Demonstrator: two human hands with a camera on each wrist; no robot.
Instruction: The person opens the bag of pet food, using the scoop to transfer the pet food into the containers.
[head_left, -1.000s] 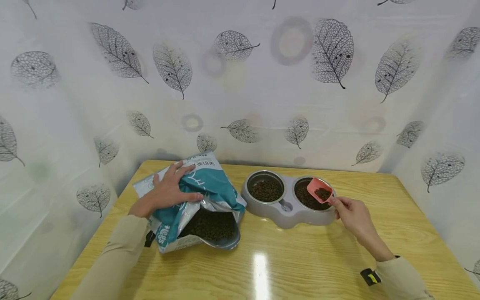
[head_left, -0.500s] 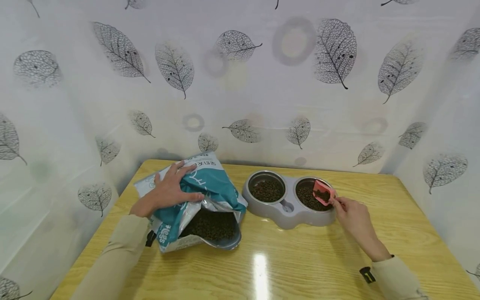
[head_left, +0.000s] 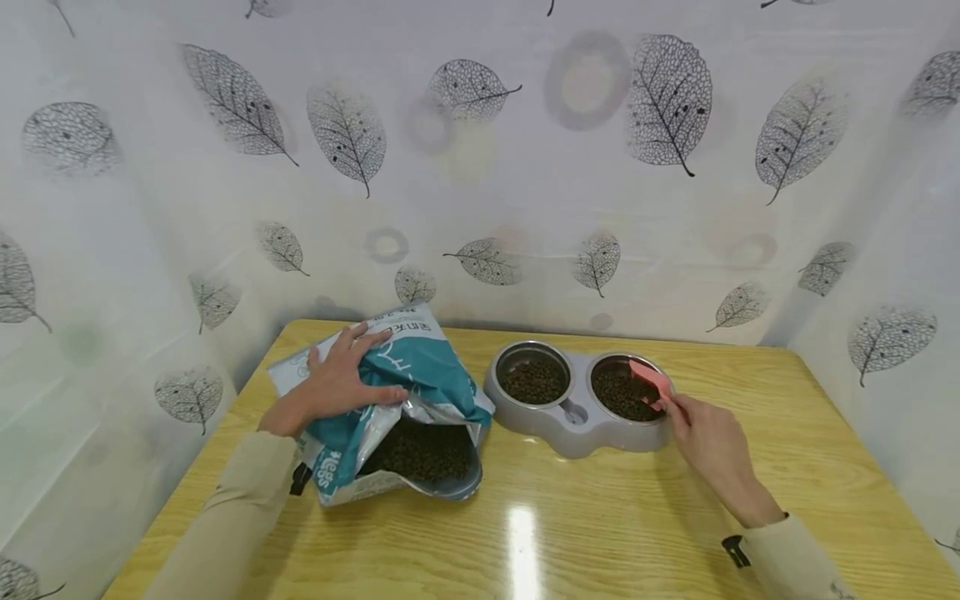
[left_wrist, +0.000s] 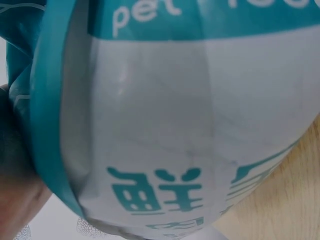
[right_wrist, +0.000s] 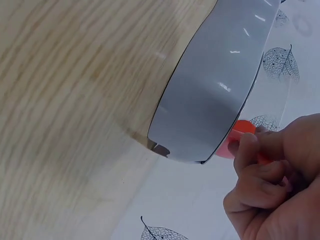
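In the head view my left hand (head_left: 337, 379) rests with spread fingers on a teal and white pet food bag (head_left: 427, 362). The bag lies on its side, its mouth toward me, showing brown kibble (head_left: 423, 454). My right hand (head_left: 712, 446) pinches the handle of a pink scoop (head_left: 651, 377), tipped on its side over the right bowl of a grey double pet feeder (head_left: 577, 442). Kibble (head_left: 617, 396) lies in that bowl. The right wrist view shows curled fingers (right_wrist: 260, 185) on the handle; the feeder's wall hides most of the scoop.
The feeder's left metal bowl (head_left: 534, 379) also holds kibble. Everything stands on a wood-grain table (head_left: 600, 525). A leaf-patterned curtain (head_left: 517, 192) closes off the back and both sides.
The right hand has turned the scoop from level and loaded to tipped on its side, and its kibble has gone from view. The left hand and bag have stayed put.
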